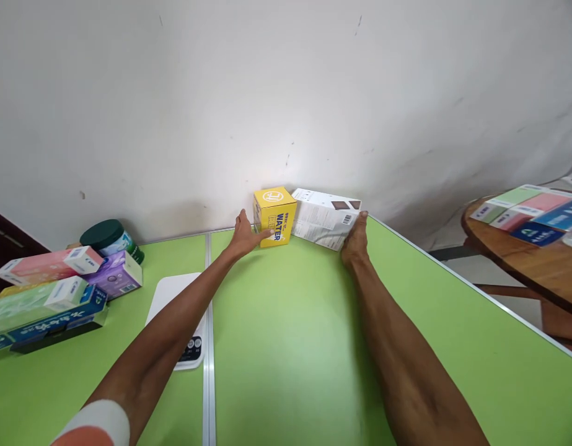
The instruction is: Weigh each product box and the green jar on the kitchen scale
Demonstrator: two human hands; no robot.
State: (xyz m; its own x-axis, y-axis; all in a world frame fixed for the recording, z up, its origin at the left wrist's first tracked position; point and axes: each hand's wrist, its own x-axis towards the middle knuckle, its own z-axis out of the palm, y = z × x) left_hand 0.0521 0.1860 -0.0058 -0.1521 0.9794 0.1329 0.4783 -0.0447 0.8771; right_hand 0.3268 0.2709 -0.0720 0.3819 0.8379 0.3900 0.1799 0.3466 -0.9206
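Observation:
A yellow box [275, 224] printed "WATER" stands on the green table against the wall. My left hand [245, 237] is at its left side, with the thumb across the front face and the fingers toward the back edge. Right beside it, set at an angle, is a longer white box [325, 217] with small print, a barcode and dark brown pictures. My right hand [357, 240] grips this box at its right end, the fingers partly hidden behind it. The two boxes meet or nearly meet at their neighbouring edges.
On the left lie stacked tissue boxes, including a pink one [53, 266] and a purple one [116, 275], beside a dark green tub [106, 238]. A white kitchen scale [167, 294] lies partly under my left forearm. A wooden table [504, 248] at right holds more boxes.

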